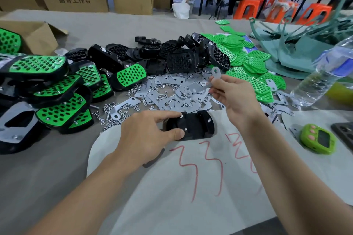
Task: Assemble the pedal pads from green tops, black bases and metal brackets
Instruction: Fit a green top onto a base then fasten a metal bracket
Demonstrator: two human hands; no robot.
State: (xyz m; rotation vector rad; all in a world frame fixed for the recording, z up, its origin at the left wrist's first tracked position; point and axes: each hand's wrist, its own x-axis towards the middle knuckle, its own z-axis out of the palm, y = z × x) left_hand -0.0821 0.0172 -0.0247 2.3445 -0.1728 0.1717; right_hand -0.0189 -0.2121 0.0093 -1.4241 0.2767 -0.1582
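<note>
Left grip [145, 135] pinches black base [198, 126] between thumb and forefinger; base lies flat on white sheet [172, 206] on worktop [47, 168]. Right grip [233, 97] holds metal bracket [214, 74], raised above bracket pile [172, 97].

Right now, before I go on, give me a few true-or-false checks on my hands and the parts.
1. The right hand pinches a metal bracket above the bracket pile. True.
2. The left hand holds a green top. False: it holds a black base on the table, between thumb and index finger.
3. Finished pads are stacked to the left. True.
4. The green timer lies left of the base. False: it lies to the right.
</note>
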